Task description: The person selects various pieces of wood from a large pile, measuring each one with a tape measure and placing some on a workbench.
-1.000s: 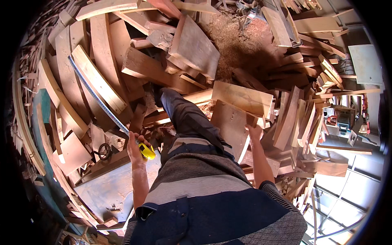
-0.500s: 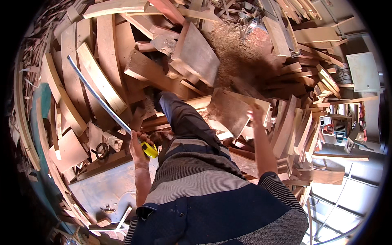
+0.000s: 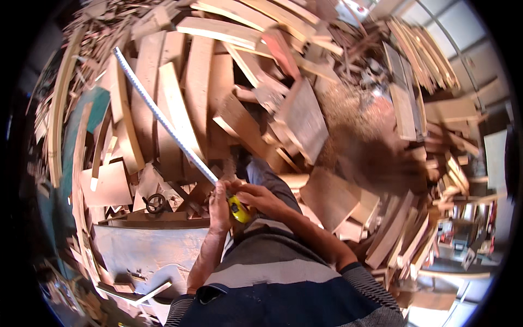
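Observation:
A yellow tape measure [image 3: 238, 211] is held in front of my waist. Its long white blade [image 3: 158, 115] stretches out to the far left, over the boards. My left hand [image 3: 219, 208] is closed at the point where the blade leaves the case. From the right, my right hand [image 3: 257, 197] reaches across and closes on the top of the case, fingers near the blade. Parts of both hands' fingers overlap and hide each other. Beyond the hands, a thick pale board [image 3: 182, 109] and a thick block [image 3: 300, 122] lie among the timber.
Loose offcuts and planks [image 3: 199, 82] lie in heaps ahead and to both sides. A grey metal machine table [image 3: 147, 250] with a small black handwheel [image 3: 155, 204] stands at the left. Sawdust [image 3: 343, 117] covers the ground at the far right. A square wood slab [image 3: 329, 199] rests right of my leg.
My right hand has come from beside the wood slab on the right to the tape measure. My left hand still holds it, blade extended. The whole view has shifted.

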A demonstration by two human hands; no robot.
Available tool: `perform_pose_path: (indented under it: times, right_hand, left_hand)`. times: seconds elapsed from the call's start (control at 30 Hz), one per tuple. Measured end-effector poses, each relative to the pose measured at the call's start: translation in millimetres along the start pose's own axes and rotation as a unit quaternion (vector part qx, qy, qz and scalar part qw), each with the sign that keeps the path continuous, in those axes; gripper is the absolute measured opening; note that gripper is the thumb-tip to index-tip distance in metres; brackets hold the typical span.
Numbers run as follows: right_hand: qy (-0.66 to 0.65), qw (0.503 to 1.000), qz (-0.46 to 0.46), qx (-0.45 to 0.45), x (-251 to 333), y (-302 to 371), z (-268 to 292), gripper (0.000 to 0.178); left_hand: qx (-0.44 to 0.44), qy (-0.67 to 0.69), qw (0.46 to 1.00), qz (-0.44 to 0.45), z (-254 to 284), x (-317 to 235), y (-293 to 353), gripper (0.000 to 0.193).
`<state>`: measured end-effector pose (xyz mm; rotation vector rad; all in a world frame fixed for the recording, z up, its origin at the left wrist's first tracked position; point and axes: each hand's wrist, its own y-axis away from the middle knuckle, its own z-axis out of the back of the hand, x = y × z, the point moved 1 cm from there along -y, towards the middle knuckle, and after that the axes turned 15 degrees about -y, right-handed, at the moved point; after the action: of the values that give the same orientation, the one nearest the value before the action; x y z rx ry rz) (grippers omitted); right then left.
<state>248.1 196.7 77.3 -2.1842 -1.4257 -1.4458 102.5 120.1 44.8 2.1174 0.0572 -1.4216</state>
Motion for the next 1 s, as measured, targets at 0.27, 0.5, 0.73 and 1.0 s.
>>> perform_pose_path:
  times: [0.27,0.5,0.73,1.0]
  right_hand:
    - [-0.012,0.996,-0.09,-0.013,-7,-9,-1,0.033]
    - [-0.066,0.989,-0.118,-0.064,-26,-37,30,0.022]
    - [-0.155,0.969,-0.064,-0.183,57,-115,86,0.024]
    - [-0.116,0.965,0.058,-0.229,158,-277,184,0.011]
  left_hand:
    - [0.01,-0.109,0.994,-0.013,-8,4,2,0.055]
    - [0.004,-0.231,0.973,-0.001,7,5,-21,0.048]
    - [-0.111,-0.493,0.862,-0.045,63,55,-39,0.032]
    - [-0.034,-0.655,0.735,0.173,126,133,-26,0.028]
